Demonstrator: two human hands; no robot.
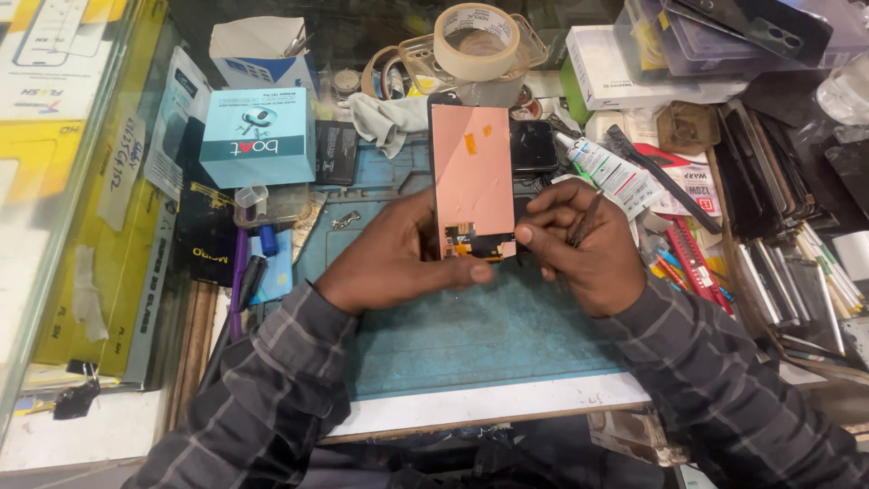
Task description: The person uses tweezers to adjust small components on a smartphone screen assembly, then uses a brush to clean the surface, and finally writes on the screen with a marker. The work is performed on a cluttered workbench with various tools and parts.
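Note:
A phone display panel (472, 172) lies back side up on the blue work mat (471, 335), its copper-coloured back showing with small orange tape bits and a flex cable at the near end. My left hand (398, 258) grips the panel's near left edge, thumb stretched under its bottom end. My right hand (579, 249) touches the panel's near right corner with a fingertip and holds a thin dark tool (586, 217) between its fingers. Both forearms wear dark checked sleeves.
A light blue box (256, 136) and a purple pen (241, 272) sit left of the mat. A tape roll (476, 41) and grey cloth (385, 118) lie behind. A white glue tube (611, 172), red tools and stacked phone parts (778, 263) crowd the right side.

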